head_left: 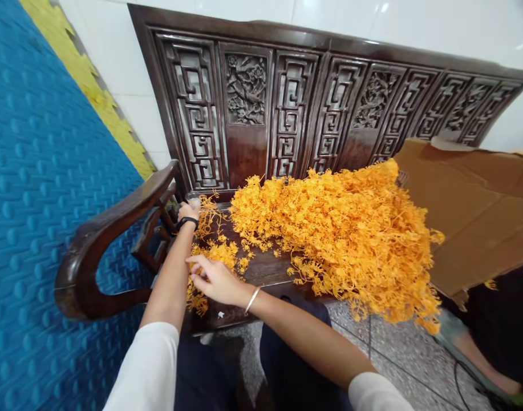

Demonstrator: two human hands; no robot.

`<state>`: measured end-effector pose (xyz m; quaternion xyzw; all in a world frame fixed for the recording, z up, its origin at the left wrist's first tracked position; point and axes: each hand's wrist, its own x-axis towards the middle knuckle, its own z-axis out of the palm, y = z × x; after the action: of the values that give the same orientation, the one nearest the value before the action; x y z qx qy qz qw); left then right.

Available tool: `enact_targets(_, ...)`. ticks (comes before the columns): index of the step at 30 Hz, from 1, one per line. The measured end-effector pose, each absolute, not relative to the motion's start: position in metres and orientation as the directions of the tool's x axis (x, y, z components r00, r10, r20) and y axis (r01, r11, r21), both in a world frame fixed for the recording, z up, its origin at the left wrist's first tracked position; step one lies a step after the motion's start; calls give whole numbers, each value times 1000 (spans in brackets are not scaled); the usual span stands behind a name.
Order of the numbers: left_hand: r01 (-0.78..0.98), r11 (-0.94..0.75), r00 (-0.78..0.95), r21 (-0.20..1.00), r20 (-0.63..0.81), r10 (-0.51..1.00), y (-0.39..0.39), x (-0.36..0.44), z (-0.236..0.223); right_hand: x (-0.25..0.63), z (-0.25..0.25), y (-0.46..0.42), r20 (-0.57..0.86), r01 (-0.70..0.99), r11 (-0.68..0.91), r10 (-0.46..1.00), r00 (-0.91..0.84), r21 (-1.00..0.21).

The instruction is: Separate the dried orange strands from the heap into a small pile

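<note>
My left hand (187, 212), with a black band at the wrist, reaches to the back left corner of the dark wooden bench seat (267, 267). A small pale thing (195, 202) shows at its fingers; its kind is unclear and the fingertips are hidden. Beside that hand lie loose orange plastic pieces with thin stems (209, 214). My right hand (216, 281), a light bangle on its wrist, hovers over a small heap of orange pieces (221, 253), its fingers apart and holding nothing visible. A large pile of orange flower-like pieces (347, 228) spreads over the seat to the right.
The bench's carved back (248, 145) stands against a white tiled wall. Its curved armrest (88, 257) lies left of my arms, before a blue foam mat (25, 200). At right, a cardboard sheet (470, 211) adjoins the pile; another person's limb (479, 354) shows below it.
</note>
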<state>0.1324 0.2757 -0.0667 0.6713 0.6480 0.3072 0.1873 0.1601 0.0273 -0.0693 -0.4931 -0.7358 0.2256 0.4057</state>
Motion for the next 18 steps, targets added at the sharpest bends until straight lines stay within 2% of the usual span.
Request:
enact_targets(3, 794, -35, -78, 607, 157, 984, 278, 129, -64, 160, -69, 27, 381, 548, 418, 906, -186, -725)
enact_targets(9, 842, -12, -68, 539, 130, 989, 282, 123, -64, 160, -65, 27, 373, 542, 413, 908, -190, -732)
enact_targets(13, 863, -50, -21, 503, 135, 991, 277, 119, -62, 160, -67, 29, 394, 531, 434, 898, -194, -728)
enact_targets(18, 870, -183, 85, 457, 226, 970, 258, 127, -46, 162, -71, 31, 368, 564, 382, 919, -145, -732)
